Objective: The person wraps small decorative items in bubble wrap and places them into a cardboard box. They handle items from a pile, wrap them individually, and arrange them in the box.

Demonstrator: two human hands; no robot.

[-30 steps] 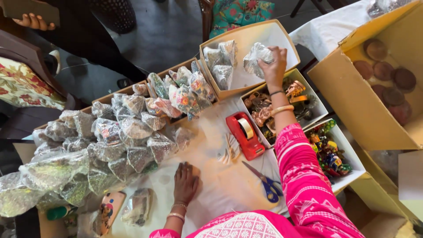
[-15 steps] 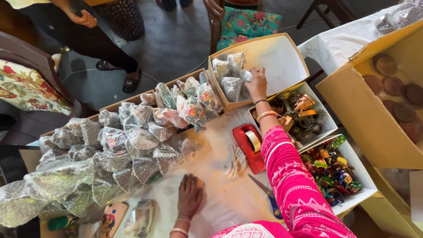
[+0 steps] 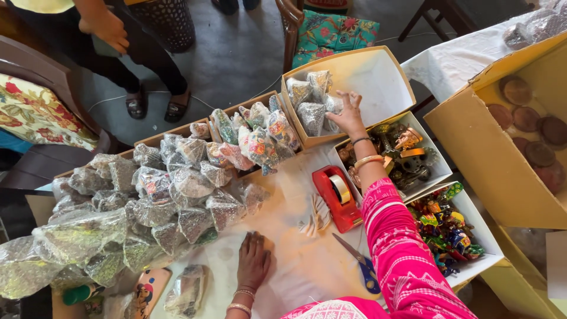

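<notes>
A table covered in pale, creased cloth stands on a grey floor, crowded with boxes and wrapped parcels. The right hand reaches into a shallow cream cardboard box, fingers spread wide, fingertips resting on a crinkly bubble-wrapped bundle at the box's near edge — touching it, not closed around it. Three more such bundles lie just beside it in the same box, all lumpy and silvery-clear. The left hand lies flat on the cloth, palm down, fingers together, holding nothing.

Between the hands sits a glossy red plastic tape dispenser with a roll of clear tape, and near it blue-handled steel scissors lie flat. Just beside the right wrist, a white tray holds metallic figurines; another white tray nearer the sleeve holds bright painted ones. To the left, cardboard trays overflow with a heap of bubble-wrapped parcels, some showing patterned colours through the plastic. A large brown carton with dark round discs stands at the right. Another person stands beyond the table.
</notes>
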